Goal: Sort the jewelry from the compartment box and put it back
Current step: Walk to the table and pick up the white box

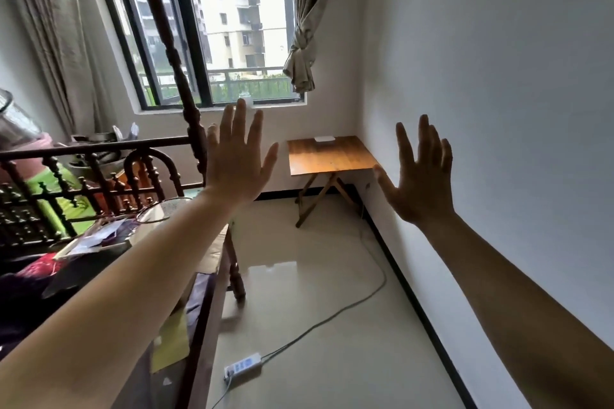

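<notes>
Both arms reach out in front, up in the air. The left hand (237, 156) is flat and wide, with its fingers spread apart, and it holds nothing. The right hand (420, 173) is the same: fingers spread, backs of the fingers facing us, nothing in it. The two hands are well apart. Between them, far back in the corner of the room, stands a small wooden table (329, 154) with crossed legs. A small white flat thing (325, 138) lies on the back edge of the table; it is too small to tell if it is the box, and no jewelry can be seen. Above the table is a window (212, 26) with dark frames, and a curtain (307, 20) tied in a knot hangs beside it. On the left is a dark wooden bed frame (99, 176) with lots of stuff piled on it. The floor (315, 325) is pale and shiny. A white power strip (242, 368) lies on the floor near the bed, and its cord (349, 305) runs back toward the table. The wall (498, 76) on the right is plain white.
</notes>
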A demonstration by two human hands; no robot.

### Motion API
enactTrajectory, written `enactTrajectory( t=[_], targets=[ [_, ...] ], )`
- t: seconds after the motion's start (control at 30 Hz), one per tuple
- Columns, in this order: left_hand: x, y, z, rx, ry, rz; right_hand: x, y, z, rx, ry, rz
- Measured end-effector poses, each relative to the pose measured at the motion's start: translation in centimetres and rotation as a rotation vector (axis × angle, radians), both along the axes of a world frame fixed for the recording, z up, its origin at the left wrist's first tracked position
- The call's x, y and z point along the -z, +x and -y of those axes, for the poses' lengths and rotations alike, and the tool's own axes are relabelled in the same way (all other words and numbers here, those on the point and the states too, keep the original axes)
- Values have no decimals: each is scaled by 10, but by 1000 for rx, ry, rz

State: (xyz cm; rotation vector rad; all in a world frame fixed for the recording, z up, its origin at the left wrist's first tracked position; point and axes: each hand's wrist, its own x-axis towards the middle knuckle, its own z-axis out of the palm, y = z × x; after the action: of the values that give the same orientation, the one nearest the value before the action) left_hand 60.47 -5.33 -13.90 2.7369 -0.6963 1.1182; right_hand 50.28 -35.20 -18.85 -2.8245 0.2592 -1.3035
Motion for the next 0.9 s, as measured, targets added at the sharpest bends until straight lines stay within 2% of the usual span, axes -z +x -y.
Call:
enactTrajectory(
  t=[0.1,0.23,0.53,0.8,0.9],
  targets=[
    [-13,60,18,-37,39,12,-13,70,26,-36,-8,-19],
    [-20,132,27,-88,-35,25,-20,164,44,-64,33,-19],
    [18,334,25,-146,-26,-13,15,389,28,-179,-1,-118],
    [19,540,44,-88,-33,-93,16,588,37,-150,-16,-198],
    [15,608,58,-64,-50,-115,15,649,47,-131,37,-197]
  ],
)
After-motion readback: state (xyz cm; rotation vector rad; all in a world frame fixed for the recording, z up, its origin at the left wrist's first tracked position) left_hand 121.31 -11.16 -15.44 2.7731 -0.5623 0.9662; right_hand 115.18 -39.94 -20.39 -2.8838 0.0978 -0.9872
